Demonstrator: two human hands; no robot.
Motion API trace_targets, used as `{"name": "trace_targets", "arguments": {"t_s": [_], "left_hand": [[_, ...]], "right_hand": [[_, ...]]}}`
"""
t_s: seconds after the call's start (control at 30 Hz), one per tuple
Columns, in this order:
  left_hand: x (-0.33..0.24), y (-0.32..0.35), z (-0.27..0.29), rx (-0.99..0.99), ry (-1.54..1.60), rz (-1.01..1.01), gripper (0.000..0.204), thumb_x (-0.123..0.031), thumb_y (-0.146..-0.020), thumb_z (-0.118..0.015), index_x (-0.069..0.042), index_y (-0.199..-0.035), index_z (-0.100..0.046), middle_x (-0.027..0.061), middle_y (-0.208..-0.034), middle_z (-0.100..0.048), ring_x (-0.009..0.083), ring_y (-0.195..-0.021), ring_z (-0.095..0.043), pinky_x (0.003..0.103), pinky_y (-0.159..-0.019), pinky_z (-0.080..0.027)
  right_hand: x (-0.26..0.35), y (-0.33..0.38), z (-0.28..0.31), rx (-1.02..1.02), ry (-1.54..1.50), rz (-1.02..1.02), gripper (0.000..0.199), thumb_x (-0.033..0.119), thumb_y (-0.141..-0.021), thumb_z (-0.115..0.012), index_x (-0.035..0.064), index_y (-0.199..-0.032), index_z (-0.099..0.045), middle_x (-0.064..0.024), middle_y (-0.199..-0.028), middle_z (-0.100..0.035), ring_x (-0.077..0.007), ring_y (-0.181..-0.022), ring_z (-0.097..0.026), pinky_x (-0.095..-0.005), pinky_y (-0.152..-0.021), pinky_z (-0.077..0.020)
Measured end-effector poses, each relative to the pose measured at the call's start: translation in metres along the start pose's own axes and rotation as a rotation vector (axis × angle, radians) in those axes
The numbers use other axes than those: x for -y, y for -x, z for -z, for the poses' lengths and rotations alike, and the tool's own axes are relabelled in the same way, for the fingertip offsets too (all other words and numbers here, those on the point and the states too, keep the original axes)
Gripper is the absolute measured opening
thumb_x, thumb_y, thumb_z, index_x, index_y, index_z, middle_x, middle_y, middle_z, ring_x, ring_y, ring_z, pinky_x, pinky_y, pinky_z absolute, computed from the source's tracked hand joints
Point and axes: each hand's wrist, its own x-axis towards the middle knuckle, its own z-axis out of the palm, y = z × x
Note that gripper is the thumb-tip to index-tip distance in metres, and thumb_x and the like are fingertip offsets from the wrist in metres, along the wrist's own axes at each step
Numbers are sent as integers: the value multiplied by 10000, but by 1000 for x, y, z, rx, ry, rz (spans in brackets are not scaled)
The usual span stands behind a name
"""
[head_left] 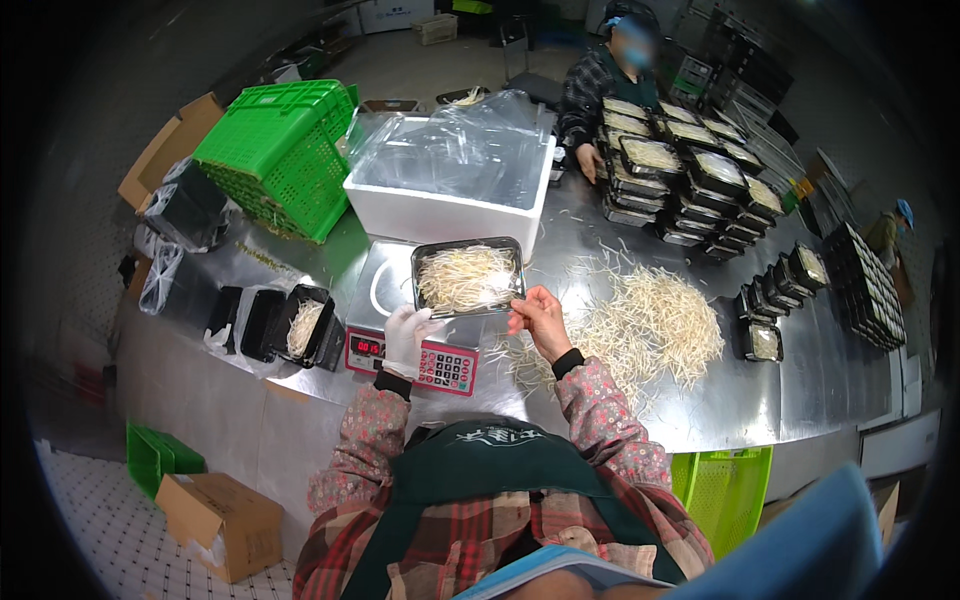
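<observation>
Between my two hands is a black plastic tray (468, 278) filled with pale bean sprouts, raised above the scale. My gloved left hand (406, 338) grips its near left corner, while my bare right hand (541, 320) pinches the near right corner. Below it stands a digital scale (455, 371) with a red-pink front, a keypad and a lit display. A loose heap of bean sprouts (660, 325) spreads over the steel table to the right of my right hand. Left of the scale lie black trays (262, 324), and one tray (304, 326) there has some sprouts in it.
Behind the scale stands a white foam box (440, 190) with clear plastic film; a green crate (280, 150) is beside it. Filled, stacked trays (690, 170) rise at the far right, where a co-worker's hand (588, 163) touches them. More trays (765, 342) line the right side.
</observation>
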Motion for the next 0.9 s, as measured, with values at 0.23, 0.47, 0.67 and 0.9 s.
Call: {"name": "trace_targets", "arguments": {"t_s": [0.23,0.47,0.67,0.9], "left_hand": [[32,-4,-79,8,37,-50,53,-84,-918,-571,-56,-949,-539,85,-900,-627,186,-786,-641,356,-727,-579],[96,0,-156,241,25,142,209,-53,-912,-568,-13,-1115,-532,112,-985,-623,204,-823,-651,356,-733,-575],[127,15,-213,546,-178,285,205,21,-849,-533,10,-1053,-546,116,-1007,-643,190,-837,-665,293,-704,-564],[188,27,-295,748,-325,456,490,-54,-892,-624,-1,-1327,-405,75,-1014,-608,162,-888,-637,275,-787,-520]], "right_hand": [[26,44,27,-102,-76,265,208,48,-877,-633,82,-848,-430,-86,-714,-620,-139,-528,-610,-294,-498,-557],[38,105,74,-154,-8,178,220,123,-881,-683,50,-856,-478,-94,-765,-646,-148,-614,-649,-290,-536,-561],[85,167,178,-436,207,53,244,250,-877,-704,71,-881,-538,38,-774,-551,-51,-601,-529,-213,-499,-483],[113,210,303,-859,44,405,176,85,-827,-708,72,-932,-568,28,-783,-581,-41,-716,-544,-202,-662,-446]]}}
